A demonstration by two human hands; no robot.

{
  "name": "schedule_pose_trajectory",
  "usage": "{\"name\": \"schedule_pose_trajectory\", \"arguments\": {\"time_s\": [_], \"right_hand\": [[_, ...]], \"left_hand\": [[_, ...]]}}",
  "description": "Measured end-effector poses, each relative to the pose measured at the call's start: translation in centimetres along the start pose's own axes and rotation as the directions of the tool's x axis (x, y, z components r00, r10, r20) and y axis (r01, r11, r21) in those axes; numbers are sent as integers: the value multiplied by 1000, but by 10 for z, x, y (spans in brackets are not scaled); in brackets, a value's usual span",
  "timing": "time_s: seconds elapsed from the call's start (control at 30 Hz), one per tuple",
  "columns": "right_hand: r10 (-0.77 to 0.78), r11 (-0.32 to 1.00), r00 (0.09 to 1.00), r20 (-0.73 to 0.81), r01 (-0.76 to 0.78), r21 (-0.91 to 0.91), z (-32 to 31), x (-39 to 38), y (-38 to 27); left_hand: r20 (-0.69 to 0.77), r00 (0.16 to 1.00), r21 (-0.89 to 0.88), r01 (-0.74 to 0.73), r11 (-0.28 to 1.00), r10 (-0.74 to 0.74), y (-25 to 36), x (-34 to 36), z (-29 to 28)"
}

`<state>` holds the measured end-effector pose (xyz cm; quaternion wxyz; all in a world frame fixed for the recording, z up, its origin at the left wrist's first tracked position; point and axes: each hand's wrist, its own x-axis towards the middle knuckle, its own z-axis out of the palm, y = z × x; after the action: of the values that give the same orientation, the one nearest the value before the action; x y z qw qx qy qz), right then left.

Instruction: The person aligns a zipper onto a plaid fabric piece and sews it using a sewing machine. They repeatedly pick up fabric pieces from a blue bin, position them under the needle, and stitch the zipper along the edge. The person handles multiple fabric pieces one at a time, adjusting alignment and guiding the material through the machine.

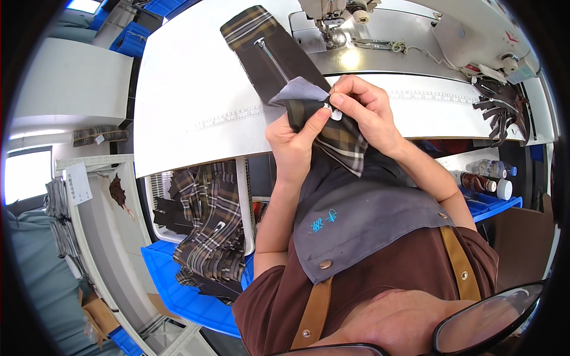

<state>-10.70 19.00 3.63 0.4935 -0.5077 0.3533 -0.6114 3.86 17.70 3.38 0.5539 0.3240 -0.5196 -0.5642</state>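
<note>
A long strip of plaid and dark brown fabric (255, 68) lies across the front of the white table, with a silver zipper (272, 59) set along its dark part. Its near end is lifted toward me, and a grey underside (303, 90) shows where it folds. My left hand (295, 142) is closed on this end, thumb on top. My right hand (369, 114) pinches the folded edge between thumb and finger. A small white tab (336, 114) sticks out between the two thumbs. What fastens it there is hidden by my fingers.
A sewing machine (332, 24) stands beyond the strip, with tweezers (374, 44) on its metal bed. Dark strips (502, 107) hang at the table's right end. Plaid pieces (214, 219) fill a white basket, spilling over a blue bin (172, 285) at lower left. Bottles (490, 169) lie at right.
</note>
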Motion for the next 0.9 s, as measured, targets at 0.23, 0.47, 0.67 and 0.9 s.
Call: {"name": "schedule_pose_trajectory", "arguments": {"time_s": [0.23,0.47,0.67,0.9], "right_hand": [[114,993,992,46,-116,32,-4,2,-2],[60,987,986,158,-35,-159,-10,10,-7],[88,937,947,308,26,-348,-16,27,-24],[169,977,985,22,-165,-133,-9,24,-18]], "left_hand": [[64,990,248,-135,959,123,4,1,-7],[30,1000,298,-15,955,6,3,0,-12],[-31,926,471,-318,823,376,2,20,-12],[-35,996,26,83,996,-82,8,23,-10]]}}
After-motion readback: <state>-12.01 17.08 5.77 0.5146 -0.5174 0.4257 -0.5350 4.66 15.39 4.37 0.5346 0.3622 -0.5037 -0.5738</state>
